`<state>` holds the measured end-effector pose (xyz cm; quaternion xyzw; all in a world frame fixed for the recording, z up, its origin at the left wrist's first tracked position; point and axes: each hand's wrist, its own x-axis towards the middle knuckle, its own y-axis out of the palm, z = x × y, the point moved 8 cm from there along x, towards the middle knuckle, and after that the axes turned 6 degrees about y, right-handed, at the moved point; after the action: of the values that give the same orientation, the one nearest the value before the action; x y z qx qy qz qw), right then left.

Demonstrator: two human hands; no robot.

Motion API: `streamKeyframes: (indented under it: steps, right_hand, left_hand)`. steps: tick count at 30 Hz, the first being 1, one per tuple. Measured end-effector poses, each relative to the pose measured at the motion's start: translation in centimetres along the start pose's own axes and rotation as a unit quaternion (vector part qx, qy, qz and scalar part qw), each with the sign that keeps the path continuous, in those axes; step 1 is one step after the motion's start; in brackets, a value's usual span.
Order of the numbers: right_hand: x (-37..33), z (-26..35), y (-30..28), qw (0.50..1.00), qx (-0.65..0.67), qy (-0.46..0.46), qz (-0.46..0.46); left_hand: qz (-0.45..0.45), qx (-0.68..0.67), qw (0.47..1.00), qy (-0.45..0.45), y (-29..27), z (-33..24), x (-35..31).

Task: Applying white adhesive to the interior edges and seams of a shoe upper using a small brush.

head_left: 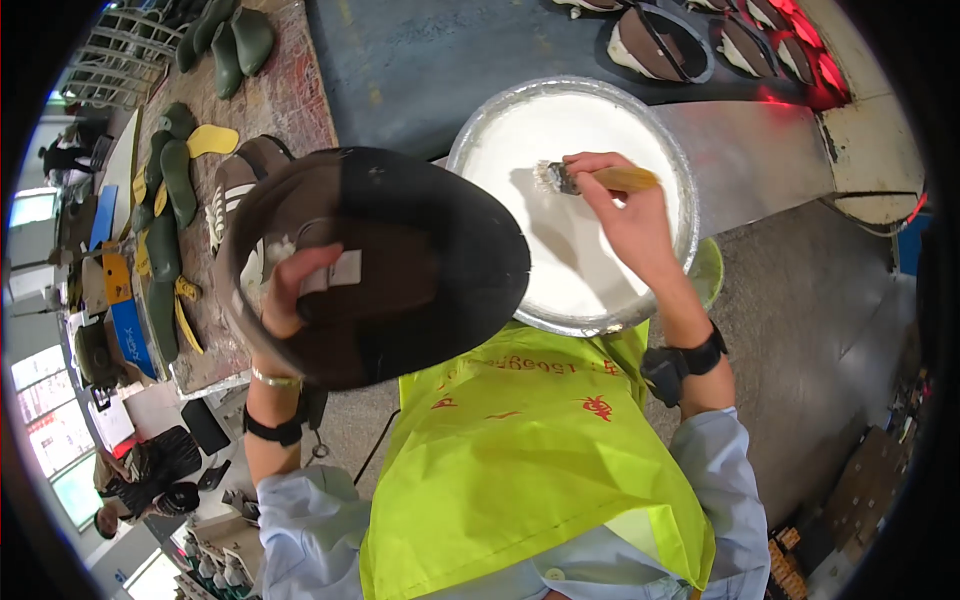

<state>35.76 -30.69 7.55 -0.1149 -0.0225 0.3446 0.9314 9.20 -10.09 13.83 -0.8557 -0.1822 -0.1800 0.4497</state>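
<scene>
My left hand (298, 285) grips a dark brown and black shoe upper (430, 265), its thumb over the edge of the opening. The upper is close to the camera and slightly blurred, and the rest of the left fingers are hidden behind it. In my right hand (635, 225) is a flat brush (628, 179) with a yellowish wooden handle. Its white-coated bristles point left, over a round metal basin (688, 180) of white liquid (525, 135). Whether the bristles touch the liquid, I cannot tell. The upper overlaps the basin's left rim in view.
On the worn table (300, 70) at left lie green shoe lasts (178, 180), yellow insole-shaped pieces (213, 139) and another brown shoe (250, 165). Beyond the basin, a dark conveyor belt (430, 50) carries several shoe uppers (650, 45) beside a red glow. Another person (150, 475) is at lower left.
</scene>
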Motion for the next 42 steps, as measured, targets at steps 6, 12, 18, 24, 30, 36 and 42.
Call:
streamKeyframes:
  steps: [6,12,18,24,30,36,42]
  right_hand:
    - [-1.3,4.3,1.0,0.993,0.048,-0.031,0.099]
    - [-0.7,6.7,1.6,0.989,0.036,-0.119,0.083]
    - [-1.4,6.1,-0.2,0.98,-0.115,-0.143,0.071]
    - [-4.3,1.5,-0.7,0.999,-0.004,-0.026,0.037]
    - [-5.8,-3.8,0.5,0.949,0.179,0.253,-0.06]
    - [-3.6,-1.6,-1.0,0.958,0.183,0.211,-0.064]
    - [-2.4,-1.3,-0.8,0.93,0.295,0.171,-0.137]
  left_hand:
    - [0.094,-0.127,0.984,-0.079,4.2,2.3,2.4]
    - [0.206,-0.234,0.95,-0.023,7.6,-0.7,5.1]
    - [0.211,-0.162,0.964,0.02,6.6,-1.4,6.8]
    - [0.042,-0.311,0.899,-0.305,4.4,3.2,4.8]
    - [-0.084,-0.127,0.948,-0.279,3.6,1.3,4.7]
    - [-0.135,-0.268,0.921,-0.247,4.7,-1.5,4.6]
    - [-0.225,-0.286,0.892,-0.268,6.2,-1.9,4.2]
